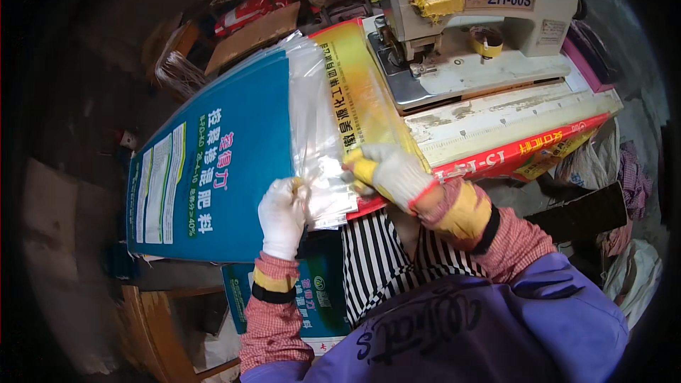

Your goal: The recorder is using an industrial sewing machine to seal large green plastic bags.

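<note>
A stack of teal printed bags (248, 149) lies to the left, with clear plastic liners (312, 135) sticking out of their right-hand ends. My left hand (281, 216), in a white glove, is closed at the near edge of the stack, its fingertips pinching the clear plastic. My right hand (397, 174), in a white glove with yellow fingers, is curled just right of the liner ends. It is above a yellow and red printed sheet (369, 113); whatever its fingers hold, if anything, cannot be made out.
A white sewing machine (482, 21) stands at the far right on a worn white table (489, 120) with red printed covering along its front. Another teal bag (323, 291) hangs below the stack. A wooden stool (159, 326) is at lower left; cardboard (252, 35) lies behind.
</note>
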Tool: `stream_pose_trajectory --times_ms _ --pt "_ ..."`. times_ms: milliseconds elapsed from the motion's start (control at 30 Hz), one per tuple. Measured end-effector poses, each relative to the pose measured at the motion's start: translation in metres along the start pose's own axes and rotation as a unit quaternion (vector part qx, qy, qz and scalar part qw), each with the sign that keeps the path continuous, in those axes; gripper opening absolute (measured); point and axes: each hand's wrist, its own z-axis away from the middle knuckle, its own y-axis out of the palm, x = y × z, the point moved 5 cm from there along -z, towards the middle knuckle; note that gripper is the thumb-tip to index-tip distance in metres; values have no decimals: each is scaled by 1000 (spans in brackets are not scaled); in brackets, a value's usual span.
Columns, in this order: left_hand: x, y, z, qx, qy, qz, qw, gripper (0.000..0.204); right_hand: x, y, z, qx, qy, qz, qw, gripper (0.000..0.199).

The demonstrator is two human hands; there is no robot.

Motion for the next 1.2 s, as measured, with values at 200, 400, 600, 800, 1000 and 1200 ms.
stream_pose_trajectory --times_ms 200,400,600,800,1000,1200 --pt "-17 -21 12 51 91 -122 987 7 17 26 -63 -34 145 66 987 38" --pt "12 -37 -12 103 -147 231 956 27 40 63 -85 13 -58 385 921 43" --pt "44 -40 -34 112 -193 301 927 23 36 76 -86 17 -124 383 915 53" --pt "78 -152 -21 -171 -78 577 795 16 51 26 -64 -223 -15 745 628 25" --pt "51 -125 -16 -116 -143 422 888 9 74 162 -52 261 -223 526 778 14" --pt "61 -234 3 -291 -83 312 901 12 89 72 -211 -98 -292 162 938 28"
